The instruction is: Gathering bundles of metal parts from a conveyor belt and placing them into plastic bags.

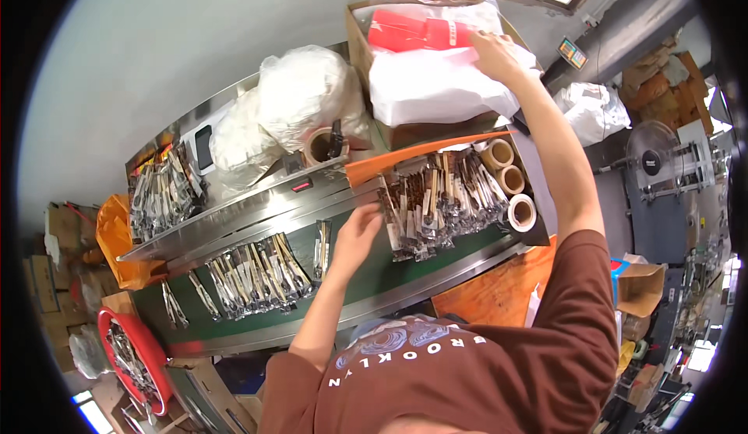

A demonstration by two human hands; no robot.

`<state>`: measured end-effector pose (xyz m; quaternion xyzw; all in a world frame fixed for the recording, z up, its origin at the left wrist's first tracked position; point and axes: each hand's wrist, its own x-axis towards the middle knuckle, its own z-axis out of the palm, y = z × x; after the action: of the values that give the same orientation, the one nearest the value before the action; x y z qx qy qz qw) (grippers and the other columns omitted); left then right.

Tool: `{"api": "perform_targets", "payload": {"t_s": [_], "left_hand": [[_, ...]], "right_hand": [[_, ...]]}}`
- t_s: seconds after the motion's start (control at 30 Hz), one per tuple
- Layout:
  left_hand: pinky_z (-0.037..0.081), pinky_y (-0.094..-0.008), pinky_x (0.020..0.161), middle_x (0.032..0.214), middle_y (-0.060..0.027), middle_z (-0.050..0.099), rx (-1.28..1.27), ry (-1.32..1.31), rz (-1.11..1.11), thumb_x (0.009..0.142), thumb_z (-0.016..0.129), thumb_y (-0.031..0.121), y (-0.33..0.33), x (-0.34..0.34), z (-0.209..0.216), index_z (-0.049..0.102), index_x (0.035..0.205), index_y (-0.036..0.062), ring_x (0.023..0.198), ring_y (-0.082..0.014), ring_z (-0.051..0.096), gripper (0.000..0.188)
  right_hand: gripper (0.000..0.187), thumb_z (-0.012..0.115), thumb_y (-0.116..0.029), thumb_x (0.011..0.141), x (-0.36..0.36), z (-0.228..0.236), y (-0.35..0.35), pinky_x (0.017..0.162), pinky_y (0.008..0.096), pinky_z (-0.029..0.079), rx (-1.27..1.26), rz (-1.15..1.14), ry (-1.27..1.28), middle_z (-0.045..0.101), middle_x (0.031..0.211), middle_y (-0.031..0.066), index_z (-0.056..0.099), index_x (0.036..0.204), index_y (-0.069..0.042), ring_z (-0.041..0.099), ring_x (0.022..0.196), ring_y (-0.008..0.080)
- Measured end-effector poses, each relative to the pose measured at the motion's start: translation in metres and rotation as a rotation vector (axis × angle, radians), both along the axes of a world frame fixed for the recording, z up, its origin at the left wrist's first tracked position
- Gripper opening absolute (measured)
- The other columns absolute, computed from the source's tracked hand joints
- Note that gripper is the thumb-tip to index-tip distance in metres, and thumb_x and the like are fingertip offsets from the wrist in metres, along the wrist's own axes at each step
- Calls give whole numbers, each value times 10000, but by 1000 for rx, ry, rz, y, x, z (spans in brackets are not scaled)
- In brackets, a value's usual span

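My left hand (360, 235) is over the green conveyor belt (362, 274), its fingers loosely bent and nothing visible in them. Beside its fingertips, many slim, clear-wrapped cutlery packets (444, 200) lie in a dense heap. A lone packet (322, 251) rests just left of that hand, and a row of similar packets (257, 276) lies further left. My right arm stretches far forward. My right hand (497, 56) is open at the cardboard box (358, 40), its fingers by the end of a red plastic package (417, 30). White sheeting (432, 83) lies under this hand.
Stuffed white bags (308, 87) and a phone (203, 138) sit on the metal shelf (257, 216). Tape rolls (510, 179) border the heap, below an orange strip (425, 157). A red basin (136, 360) holds packets at lower left. A fan (653, 161) stands at right.
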<state>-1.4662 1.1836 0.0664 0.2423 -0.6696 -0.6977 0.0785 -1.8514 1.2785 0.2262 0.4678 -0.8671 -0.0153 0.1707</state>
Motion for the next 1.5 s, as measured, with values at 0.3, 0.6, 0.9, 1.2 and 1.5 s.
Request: {"api": "perform_targets", "payload": {"t_s": [0.3,0.6,0.9,1.2,1.5], "left_hand": [[446,-250,820,1035,-91,603,39,-38,238,879,555,179,6,75,11,517,1149,9,948,-143,569,321],[471,-273,655,890,-82,612,-224,289,482,808,626,90,107,112,99,587,950,-19,758,-141,592,183],[515,-365,767,963,-123,626,1021,1178,1124,861,480,105,143,429,18,579,956,3,834,-242,614,170],[418,-254,563,808,24,565,236,-73,1311,778,630,216,323,625,-7,551,904,80,684,-94,512,202],[465,-377,613,751,-125,645,266,-900,1444,836,549,413,615,729,-173,635,765,17,651,-264,601,411]], "right_hand": [[211,451,-96,871,83,21,31,723,282,466,-419,31,-505,655,819,138,604,945,29,637,764,189],[78,593,-54,811,357,-46,65,531,176,390,-525,202,-1683,585,678,7,538,773,-15,505,597,41],[198,503,-207,896,433,-126,47,311,185,290,-154,216,-3051,417,523,-56,491,724,-110,360,370,50],[262,630,-317,746,681,-266,12,608,394,476,381,1103,-758,628,687,136,686,876,-96,606,628,315],[244,479,-212,836,936,-366,157,666,390,456,1213,1641,-1113,642,781,132,603,814,-3,567,669,285]]}}
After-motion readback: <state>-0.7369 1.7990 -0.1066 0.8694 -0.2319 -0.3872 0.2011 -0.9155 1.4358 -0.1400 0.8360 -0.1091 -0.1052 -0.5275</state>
